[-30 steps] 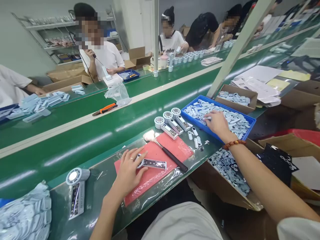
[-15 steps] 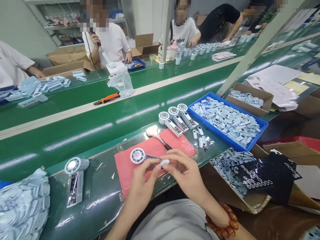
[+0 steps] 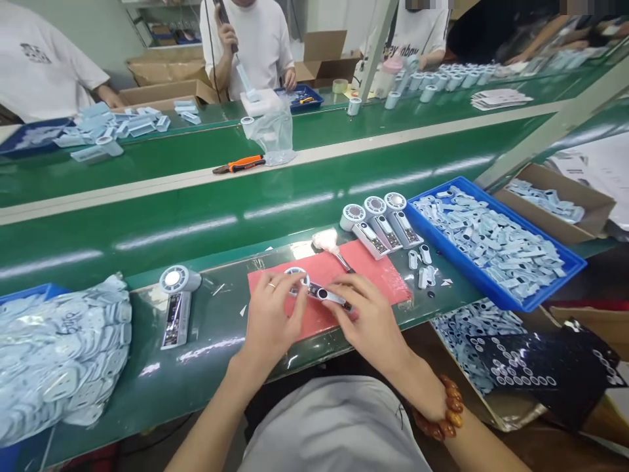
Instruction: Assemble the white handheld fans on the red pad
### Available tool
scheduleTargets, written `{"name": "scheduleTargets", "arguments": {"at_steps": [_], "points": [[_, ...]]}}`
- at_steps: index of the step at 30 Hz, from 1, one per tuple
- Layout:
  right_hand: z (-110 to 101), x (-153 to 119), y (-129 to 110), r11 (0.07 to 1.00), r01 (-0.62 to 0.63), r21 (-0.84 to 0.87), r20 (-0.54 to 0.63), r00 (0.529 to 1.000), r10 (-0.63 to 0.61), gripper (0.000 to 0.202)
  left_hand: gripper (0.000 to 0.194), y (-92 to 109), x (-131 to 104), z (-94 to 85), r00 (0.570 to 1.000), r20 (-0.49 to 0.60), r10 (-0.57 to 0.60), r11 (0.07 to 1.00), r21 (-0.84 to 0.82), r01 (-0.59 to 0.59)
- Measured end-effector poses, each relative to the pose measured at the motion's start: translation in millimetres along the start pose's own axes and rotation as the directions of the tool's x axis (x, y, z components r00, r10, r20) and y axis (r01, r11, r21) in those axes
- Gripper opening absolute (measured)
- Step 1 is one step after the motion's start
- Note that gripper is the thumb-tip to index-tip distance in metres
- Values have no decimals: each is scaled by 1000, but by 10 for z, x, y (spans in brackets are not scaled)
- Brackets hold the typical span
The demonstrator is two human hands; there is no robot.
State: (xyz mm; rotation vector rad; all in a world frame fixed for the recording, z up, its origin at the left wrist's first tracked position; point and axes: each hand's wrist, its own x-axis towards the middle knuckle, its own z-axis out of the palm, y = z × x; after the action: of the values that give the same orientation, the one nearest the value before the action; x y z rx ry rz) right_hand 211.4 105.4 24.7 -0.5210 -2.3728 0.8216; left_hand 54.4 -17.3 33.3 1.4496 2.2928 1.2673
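Note:
A light-blue handheld fan (image 3: 296, 271) lies on the red mat (image 3: 275, 278), its round head partly hidden behind my left hand (image 3: 276, 303). The left fingers and thumb close in around the fan where head meets handle; their exact contact is hard to see. Over the fan's handle sits a small light-blue cover (image 3: 334, 298) with a black oval. My right hand (image 3: 366, 307) holds this cover between thumb and fingers at its right end. Whether the cover is seated or just resting there, I cannot tell. Part of the handle shows beneath the right fingers.
Three fans (image 3: 376, 226) stand beside loose covers (image 3: 421, 265) and a brush (image 3: 334, 249). A blue tray (image 3: 528, 305) of covers is at right. Another fan (image 3: 177, 308) and bagged parts (image 3: 63, 354) lie left. Pliers (image 3: 240, 164) rest across the belt, near co-workers.
The small cover, earlier pinched between both hands above the mat, is now over the fan's handle. My left hand has shifted toward the fan head. The camera view has shifted as well.

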Motion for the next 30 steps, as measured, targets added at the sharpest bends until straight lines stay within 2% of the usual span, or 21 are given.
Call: {"name": "scheduleTargets", "arguments": {"at_steps": [1, 2, 5, 8, 10, 13, 19, 24, 27, 30], "points": [[9, 45, 13, 999, -45, 0, 8, 999, 45, 17, 22, -77, 20, -8, 996, -23, 81, 994, 76, -79], [16, 89, 25, 996, -86, -3, 30, 996, 86, 13, 26, -154, 39, -12, 990, -1, 144, 982, 121, -142], [38, 193, 53, 987, -157, -30, 123, 979, 159, 4, 36, -348, 80, 9, 962, 163, 218, 972, 50, -229], [67, 251, 60, 987, -153, -49, 158, 975, 159, 7, 38, -447, 84, 68, 954, 240, 181, 981, -118, -156], [88, 278, 56, 987, -151, -49, 178, 971, 157, 8, 36, -468, 78, 99, 957, 247, 154, 978, -178, -112], [117, 308, 47, 987, -159, -38, 205, 965, 164, 10, 32, -479, 77, 108, 958, 237, 161, 971, -210, -112], [155, 301, 95, 968, -249, 33, 211, 948, 237, 12, 29, -525, 99, 102, 954, 212, 212, 961, -221, -164], [196, 287, 165, 914, -365, 177, 240, 917, 320, 14, 24, -548, 104, 140, 960, 177, 218, 961, -210, -179], [186, 289, 192, 871, -414, 264, 239, 903, 357, 20, 25, -537, 106, 123, 958, 202, 205, 967, -191, -167], [92, 292, 238, 826, -445, 347, 297, 887, 353, 21, 27, -486, 142, 76, 947, 234, 221, 974, -112, -199]]}}
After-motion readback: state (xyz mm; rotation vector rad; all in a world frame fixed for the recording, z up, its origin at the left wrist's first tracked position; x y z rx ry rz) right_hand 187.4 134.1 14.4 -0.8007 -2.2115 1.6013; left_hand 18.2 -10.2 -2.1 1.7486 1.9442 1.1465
